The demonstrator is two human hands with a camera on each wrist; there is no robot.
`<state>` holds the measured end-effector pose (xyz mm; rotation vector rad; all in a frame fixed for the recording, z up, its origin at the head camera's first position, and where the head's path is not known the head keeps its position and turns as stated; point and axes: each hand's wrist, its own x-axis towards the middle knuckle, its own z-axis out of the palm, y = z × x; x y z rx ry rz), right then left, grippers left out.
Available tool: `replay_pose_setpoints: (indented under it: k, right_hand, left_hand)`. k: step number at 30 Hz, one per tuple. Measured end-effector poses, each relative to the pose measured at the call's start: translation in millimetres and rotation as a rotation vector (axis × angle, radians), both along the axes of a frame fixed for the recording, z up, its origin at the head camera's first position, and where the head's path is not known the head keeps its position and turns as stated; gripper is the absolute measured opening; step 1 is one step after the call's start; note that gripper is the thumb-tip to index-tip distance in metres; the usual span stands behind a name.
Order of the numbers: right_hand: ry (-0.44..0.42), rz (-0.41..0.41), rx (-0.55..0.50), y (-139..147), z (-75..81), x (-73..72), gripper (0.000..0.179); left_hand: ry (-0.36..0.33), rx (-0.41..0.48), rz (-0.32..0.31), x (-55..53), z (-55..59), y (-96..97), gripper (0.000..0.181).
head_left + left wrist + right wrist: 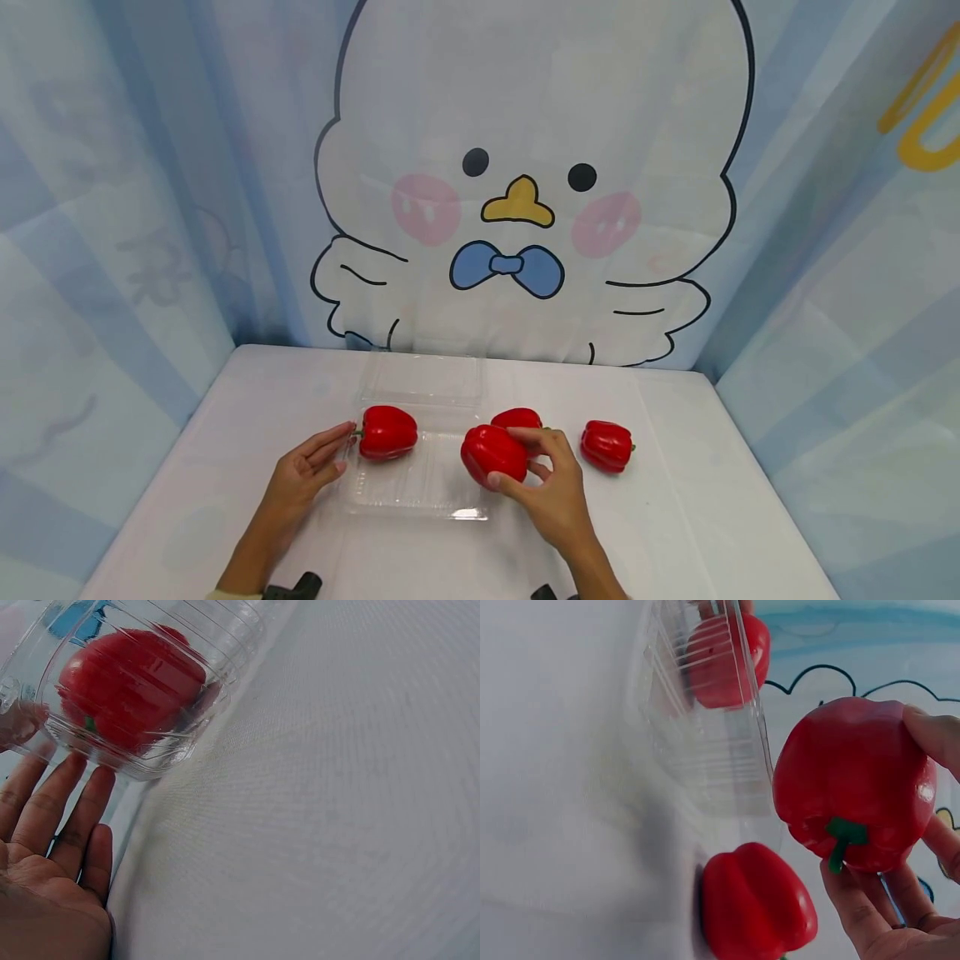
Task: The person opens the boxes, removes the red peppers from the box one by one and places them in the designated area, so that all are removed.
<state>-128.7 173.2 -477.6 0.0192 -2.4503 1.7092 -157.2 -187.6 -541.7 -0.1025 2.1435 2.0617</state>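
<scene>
My right hand [553,492] holds a red bell pepper [491,455] between thumb and fingers, over the right edge of a clear plastic clamshell box [420,492]. In the right wrist view this held pepper [855,780] shows its green stem and is raised above the table. Another red bell pepper [387,433] lies inside the box at its left side, stem to the left. My left hand [296,479] rests its straight fingers against the box's left wall; the left wrist view shows the fingertips [101,780] right at that wall.
Just behind the held pepper, to the right of the box, lies a third red pepper [517,417], partly hidden. Farther right on the white table [675,517] is one more red pepper [607,447]. The box's lid [423,379] is folded back toward the printed curtain [525,317].
</scene>
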Motion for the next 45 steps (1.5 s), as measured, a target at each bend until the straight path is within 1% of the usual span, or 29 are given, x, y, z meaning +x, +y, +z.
replay_pose_setpoints:
  k: [7, 11, 16, 22, 28, 32, 35, 41, 45]
  right_hand:
    - [-0.05, -0.06, 0.041, 11.8, -3.5, 3.0, 0.068]
    - [-0.069, -0.077, 0.062, 17.4, -6.3, 4.6, 0.068]
    - [-0.083, -0.091, 0.092, 23.5, -12.6, 5.3, 0.067]
    - [-0.097, -0.124, 0.145, 29.2, -21.0, 6.2, 0.071]
    - [-0.125, -0.123, 0.186, 31.7, -28.6, 6.5, 0.067]
    - [-0.143, -0.117, 0.198, 32.2, -31.5, 6.8, 0.065]
    - [-0.142, -0.121, 0.204, 32.4, -32.0, 6.7, 0.064]
    - [-0.132, -0.148, 0.274, 31.3, -31.4, 5.3, 0.065]
    - [-0.127, -0.139, 0.307, 30.0, -29.5, 5.2, 0.065]
  left_hand:
    - [-0.013, 0.0, 0.003, 0.0, -0.8, 0.2, 0.059]
    - [-0.014, -0.015, 0.004, 0.6, -0.4, 0.6, 0.059]
    - [-0.015, -0.021, 0.002, 1.0, 0.5, 0.1, 0.059]
    - [0.002, -0.005, -0.004, -0.2, -1.2, -0.8, 0.058]
    - [0.007, -0.005, -0.003, -0.7, -2.8, -0.4, 0.058]
    - [-0.004, -0.014, -0.001, -1.2, -2.4, -0.1, 0.06]
    - [-0.012, -0.016, 0.001, -1.1, -1.7, 0.2, 0.061]
    - [-0.006, -0.015, -0.004, -0.1, -1.8, 0.4, 0.06]
    - [0.001, -0.016, -0.006, 0.2, -0.4, -0.1, 0.06]
